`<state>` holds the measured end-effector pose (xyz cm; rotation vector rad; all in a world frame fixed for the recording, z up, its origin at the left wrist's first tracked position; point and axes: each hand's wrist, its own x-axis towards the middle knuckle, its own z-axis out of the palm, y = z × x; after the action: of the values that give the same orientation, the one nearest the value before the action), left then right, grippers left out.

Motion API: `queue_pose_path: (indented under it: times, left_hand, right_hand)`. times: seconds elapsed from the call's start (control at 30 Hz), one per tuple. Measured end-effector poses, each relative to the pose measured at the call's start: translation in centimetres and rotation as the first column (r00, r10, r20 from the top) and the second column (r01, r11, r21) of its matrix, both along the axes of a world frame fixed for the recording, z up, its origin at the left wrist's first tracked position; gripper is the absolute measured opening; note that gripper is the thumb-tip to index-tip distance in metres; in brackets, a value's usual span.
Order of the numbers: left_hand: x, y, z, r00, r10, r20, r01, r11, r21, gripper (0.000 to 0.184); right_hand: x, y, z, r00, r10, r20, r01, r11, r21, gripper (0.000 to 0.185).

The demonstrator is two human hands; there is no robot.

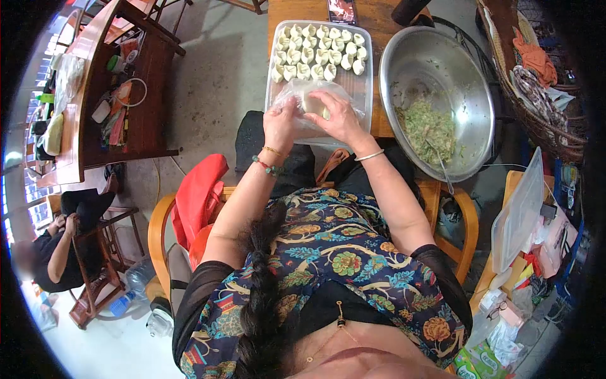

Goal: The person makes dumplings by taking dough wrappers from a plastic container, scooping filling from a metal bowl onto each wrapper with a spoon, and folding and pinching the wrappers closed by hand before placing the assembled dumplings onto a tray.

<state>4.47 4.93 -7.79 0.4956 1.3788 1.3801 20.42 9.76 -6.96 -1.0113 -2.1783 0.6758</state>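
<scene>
My left hand [281, 124] is closed on a clear plastic bag [294, 91] above the near end of a plastic tray [273, 95]. Inside the bag is something pale, which looks like a stack of dumpling wrappers [307, 103]. The curved fingers and thumb of my right hand [339, 119] meet the bag's right side at this pale stack; its fingertips are partly lost against the plastic. Rows of folded dumplings [322, 55] fill the far part of the tray. To the right, a large metal basin [404, 57] holds green-flecked filling [429, 129] with a spoon [440, 158] in it.
A phone [341, 11] lies beyond the tray on the wooden table [287, 9]. At the right stand a wicker basket [536, 101] and a clear lid [519, 211]. A cluttered wooden desk [82, 120] is at the left, with a seated person [60, 246] near it. Red cloth [199, 196] hangs by my chair.
</scene>
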Motion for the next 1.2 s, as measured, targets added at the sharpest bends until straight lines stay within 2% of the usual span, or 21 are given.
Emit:
queue_pose_path:
  times: [0.03,0.17,0.27,0.37,0.43,0.53,0.67,0.73,0.87,1.03,1.13,1.2]
  left_hand:
    - [0.1,0.0,0.1,0.999,0.023,0.044,-0.024,1.000,0.020,0.025]
    - [-0.5,-0.2,-1.8,0.999,0.018,0.030,-0.018,1.000,-0.007,0.022]
    - [-0.4,-0.3,-1.9,0.990,0.050,0.132,-0.056,0.997,0.048,0.018]
    - [-0.3,-0.2,-2.5,0.995,-0.001,0.095,0.005,0.999,-0.036,0.019]
    - [0.7,0.2,-1.6,0.923,0.152,0.353,-0.183,0.981,0.055,0.018]
    - [-0.1,0.4,-2.7,0.937,0.085,0.338,-0.111,0.992,0.056,0.021]
    - [0.1,0.6,-2.4,0.927,0.093,0.363,-0.134,0.987,0.092,0.022]
    - [-0.1,0.6,-2.6,0.923,0.044,0.383,-0.096,0.988,0.118,0.026]
    - [-0.1,0.4,-1.8,0.908,0.076,0.413,-0.107,0.993,0.053,0.027]
    - [-0.5,-0.1,-1.3,0.901,0.042,0.431,-0.072,0.996,0.054,0.027]
    - [-0.5,0.0,-1.6,0.893,0.073,0.443,-0.092,0.996,0.021,0.027]
    - [-0.7,-0.2,-1.9,0.903,0.071,0.423,-0.082,0.997,0.010,0.026]
  right_hand:
    - [-0.1,0.0,0.0,1.000,-0.009,-0.024,0.009,1.000,-0.004,0.044]
    - [0.1,0.2,-0.7,1.000,-0.027,-0.005,0.027,1.000,-0.006,0.042]
    - [0.0,0.0,-0.3,0.998,-0.029,-0.056,0.028,0.999,-0.020,0.046]
    - [0.1,-0.1,0.2,0.996,-0.053,-0.078,0.050,0.998,-0.035,0.044]
    - [0.1,-0.2,0.3,0.993,-0.060,-0.098,0.052,0.996,-0.077,0.041]
    - [0.2,-0.2,0.9,0.990,-0.057,-0.127,0.037,0.987,-0.156,0.040]
    - [0.3,-0.1,1.0,0.993,-0.030,-0.112,0.014,0.990,-0.143,0.039]
    - [0.4,-0.1,1.0,0.997,-0.018,-0.076,0.003,0.981,-0.195,0.039]
    - [0.7,0.2,-0.2,0.989,0.019,-0.149,-0.045,0.984,-0.171,0.038]
    - [0.7,0.0,0.8,0.998,0.039,-0.047,-0.048,0.973,-0.227,0.039]
    - [0.5,-0.1,0.9,1.000,0.027,0.003,-0.026,0.982,-0.186,0.038]
    - [0.5,0.0,0.5,0.999,0.031,-0.022,-0.035,0.979,-0.199,0.037]
